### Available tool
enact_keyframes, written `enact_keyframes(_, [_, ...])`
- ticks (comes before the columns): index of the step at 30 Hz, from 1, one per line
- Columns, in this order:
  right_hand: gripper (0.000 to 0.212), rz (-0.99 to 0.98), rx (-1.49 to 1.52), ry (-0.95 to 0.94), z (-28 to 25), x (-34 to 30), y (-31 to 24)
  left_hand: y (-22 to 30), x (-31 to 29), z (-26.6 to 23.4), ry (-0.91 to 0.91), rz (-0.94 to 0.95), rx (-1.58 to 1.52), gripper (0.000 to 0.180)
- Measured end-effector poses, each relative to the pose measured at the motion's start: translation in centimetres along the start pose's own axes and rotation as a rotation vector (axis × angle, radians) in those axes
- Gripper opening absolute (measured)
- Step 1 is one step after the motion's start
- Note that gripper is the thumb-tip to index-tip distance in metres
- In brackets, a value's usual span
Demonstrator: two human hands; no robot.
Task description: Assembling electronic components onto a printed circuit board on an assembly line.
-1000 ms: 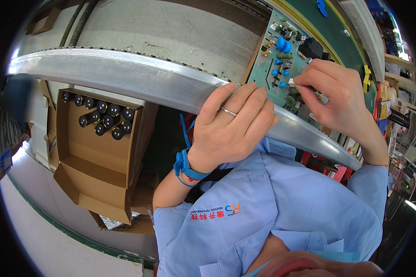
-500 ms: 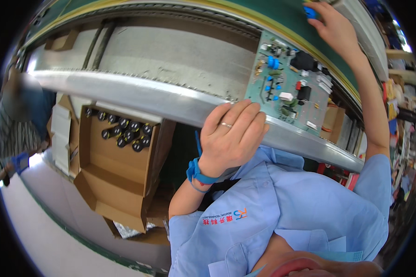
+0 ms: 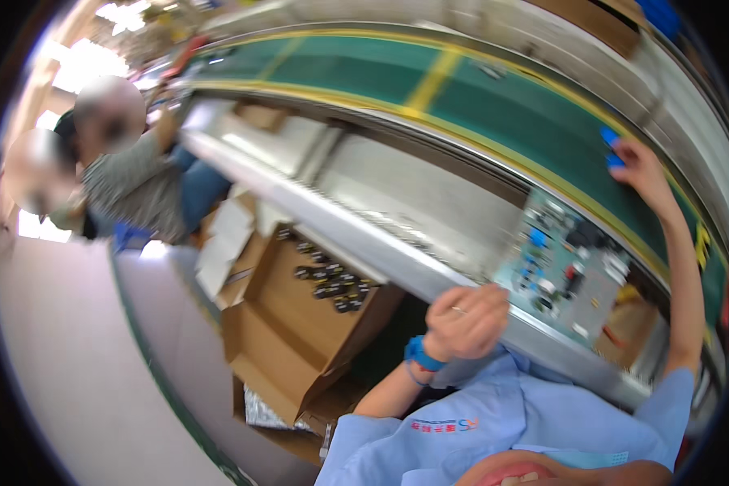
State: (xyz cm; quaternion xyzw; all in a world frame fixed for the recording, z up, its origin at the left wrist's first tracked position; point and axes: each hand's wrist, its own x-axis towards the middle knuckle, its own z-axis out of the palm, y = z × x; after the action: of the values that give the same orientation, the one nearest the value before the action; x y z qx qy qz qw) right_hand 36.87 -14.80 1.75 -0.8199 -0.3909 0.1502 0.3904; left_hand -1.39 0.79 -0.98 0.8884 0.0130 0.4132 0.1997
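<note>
A green circuit board [image 3: 595, 306] crowded with small components sits across the metal rails at the right of the workbench. My left hand [image 3: 466, 321], wearing a blue wrist strap [image 3: 423, 354], is beside the board's near left corner at the front rail. Its fingers are curled together; blur hides whatever may be in them. Stretched out over the green conveyor belt [image 3: 510, 105], my right hand [image 3: 644, 172] is closed on a small bright blue part [image 3: 616, 159]. Another bit of blue shows just above its fingertips. I cannot make out the part's exact kind.
The metal front rail [image 3: 364, 235] runs along the bench. Below it stands an open cardboard box [image 3: 287, 324] with several black round parts [image 3: 332, 279]. Two people [image 3: 138, 174] are at the far left. A pale partition [image 3: 65, 348] stands at the lower left.
The view has swung, bringing more of the belt and the people at left into sight. My left fingers look more curled; my right hand still holds the blue part over the belt.
</note>
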Motion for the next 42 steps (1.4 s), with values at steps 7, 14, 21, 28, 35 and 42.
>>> enact_keyframes(7, [0.014, 0.107, 0.028, -0.036, -1.3, -1.7, -0.2, 1.3, 0.6, -0.5, 0.025, 0.012, -0.002, 0.008])
enact_keyframes(14, [0.016, -0.127, -0.039, 0.113, -2.0, -4.6, -2.2, 0.7, 0.8, -0.4, 0.021, -0.017, 0.034, 0.006])
enact_keyframes(21, [0.025, -0.438, -0.144, -0.049, -2.1, -10.7, -6.8, 1.2, 0.4, -0.3, 0.011, -0.026, 0.022, 0.004])
enact_keyframes(28, [0.029, -0.831, -0.389, -0.033, -0.6, -12.3, -9.9, 0.5, -1.3, 0.2, -0.096, -0.147, -0.038, 0.003])
enact_keyframes(35, [0.028, -0.94, -0.513, -0.093, -0.6, -12.9, -10.7, 1.6, 0.7, 0.3, -0.172, -0.105, 0.153, 0.03])
enact_keyframes(42, [0.026, -0.989, -0.691, -0.078, 0.2, -12.5, -9.7, 1.6, -0.3, 1.0, -0.172, -0.094, 0.162, 0.038])
